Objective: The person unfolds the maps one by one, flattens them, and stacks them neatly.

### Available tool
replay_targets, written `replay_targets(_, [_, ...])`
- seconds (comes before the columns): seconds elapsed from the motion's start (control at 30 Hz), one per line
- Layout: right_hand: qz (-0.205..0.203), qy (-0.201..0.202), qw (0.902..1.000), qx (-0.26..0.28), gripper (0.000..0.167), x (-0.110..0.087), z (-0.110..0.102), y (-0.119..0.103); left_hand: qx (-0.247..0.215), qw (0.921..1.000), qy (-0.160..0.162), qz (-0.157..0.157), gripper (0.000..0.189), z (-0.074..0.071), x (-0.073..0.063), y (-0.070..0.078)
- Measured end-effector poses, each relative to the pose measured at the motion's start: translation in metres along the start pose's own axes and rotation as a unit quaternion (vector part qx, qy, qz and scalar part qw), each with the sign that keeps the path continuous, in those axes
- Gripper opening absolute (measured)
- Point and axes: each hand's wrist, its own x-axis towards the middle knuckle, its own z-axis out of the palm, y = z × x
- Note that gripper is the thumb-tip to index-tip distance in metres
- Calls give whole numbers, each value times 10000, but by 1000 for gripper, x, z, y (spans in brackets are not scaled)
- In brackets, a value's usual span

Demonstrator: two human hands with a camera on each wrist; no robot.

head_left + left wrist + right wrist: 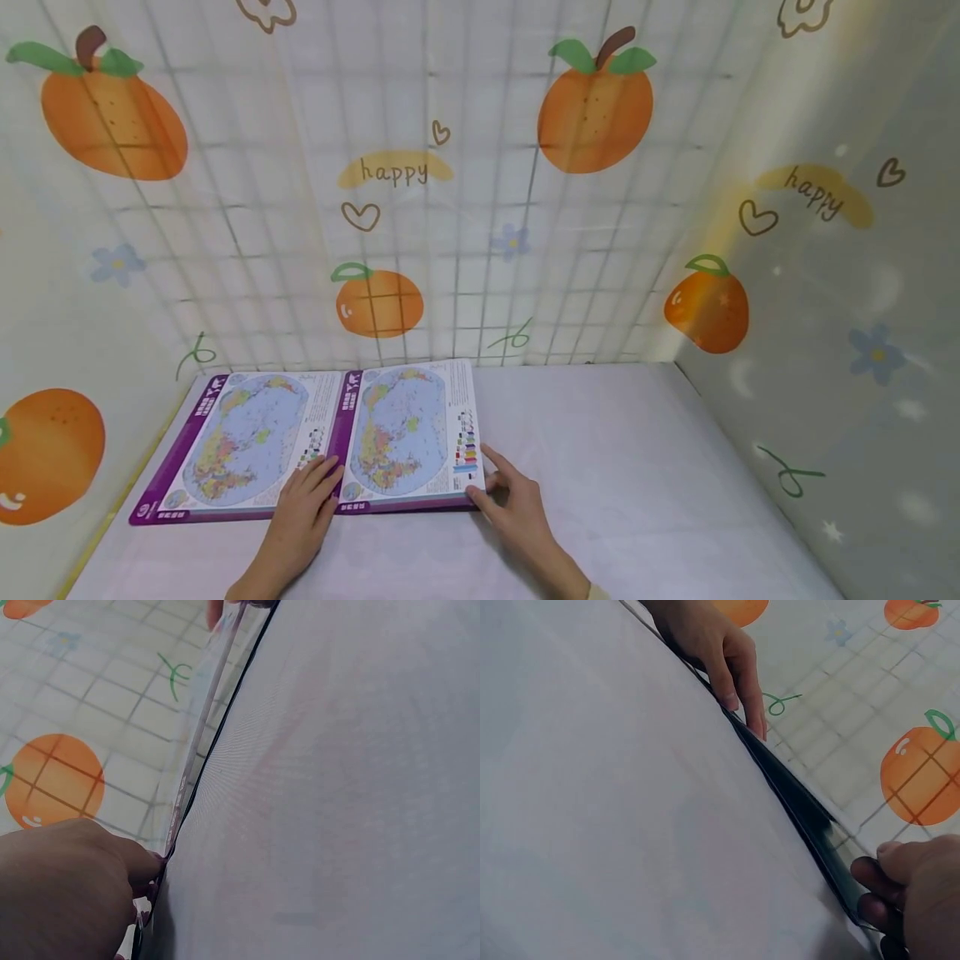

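Two world maps with purple borders lie side by side, the left map (243,442) and the right map (401,433), both printed with pale blue oceans and coloured land. My left hand (303,508) rests with extended fingers on the seam between them, near the front edge. At the front right corner of the right map, my right hand (519,504) pinches the edge, thumb on top and the other fingers around the side. From the right wrist, a dark wedge-shaped gap (806,810) shows along the map edge, widening toward my right hand (930,885).
A white cloth covers the table (615,467), which extends to the right of the maps. Behind it hangs a translucent curtain (465,208) printed with oranges, over a wire grid. More curtain (862,333) closes off the right side.
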Motion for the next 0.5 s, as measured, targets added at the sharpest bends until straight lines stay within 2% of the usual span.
replay_targets(0.17, [33,-47,9997,245,66,1,1,-2,-49,10000,15,-42,45,-2,0,1])
replay_targets(0.37, [159,-105,9979,612,62,0,1,-5,-11,9999,124,60,45,0,0,-2])
replay_targets(0.5, [83,-7,9979,639,59,0,-1,-5,-20,10000,30,5,45,-1,1,-2])
